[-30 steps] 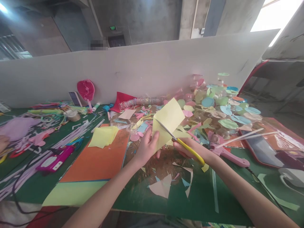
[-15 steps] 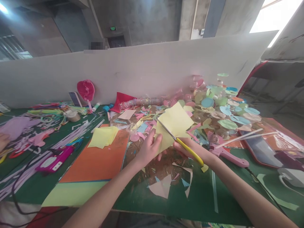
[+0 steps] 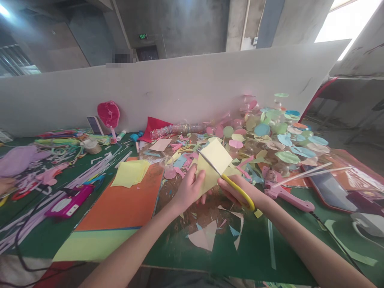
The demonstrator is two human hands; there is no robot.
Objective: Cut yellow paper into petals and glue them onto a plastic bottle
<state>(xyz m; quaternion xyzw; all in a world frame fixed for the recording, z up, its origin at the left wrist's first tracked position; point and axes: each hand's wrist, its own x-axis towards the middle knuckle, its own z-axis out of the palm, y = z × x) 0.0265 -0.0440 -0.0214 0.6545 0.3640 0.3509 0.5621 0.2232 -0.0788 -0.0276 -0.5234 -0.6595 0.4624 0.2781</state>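
My left hand (image 3: 192, 185) pinches the lower left edge of a pale yellow sheet of paper (image 3: 221, 154) between thumb and fingers. In my right hand (image 3: 235, 192) is a pair of scissors (image 3: 238, 188) with yellow handles, its blades lying across the sheet and pointing up to the left. The far part of the paper tilts back beyond the blades. Some fingers of each hand are hidden by the paper and handles. Pink and blue paper scraps (image 3: 204, 236) lie on the table below my hands.
Yellow squares (image 3: 129, 174) rest on orange sheets (image 3: 120, 204) to the left. A pink glue gun (image 3: 288, 197) lies right, beside a phone (image 3: 333, 186). Round paper pieces on clear bottle parts (image 3: 288, 140) crowd the back right. Another person's hand (image 3: 6, 185) shows far left.
The far part of the yellow paper has tipped back and lower, so it looks shorter. The yellow handles have swung slightly left. Both hands stay nearly in place.
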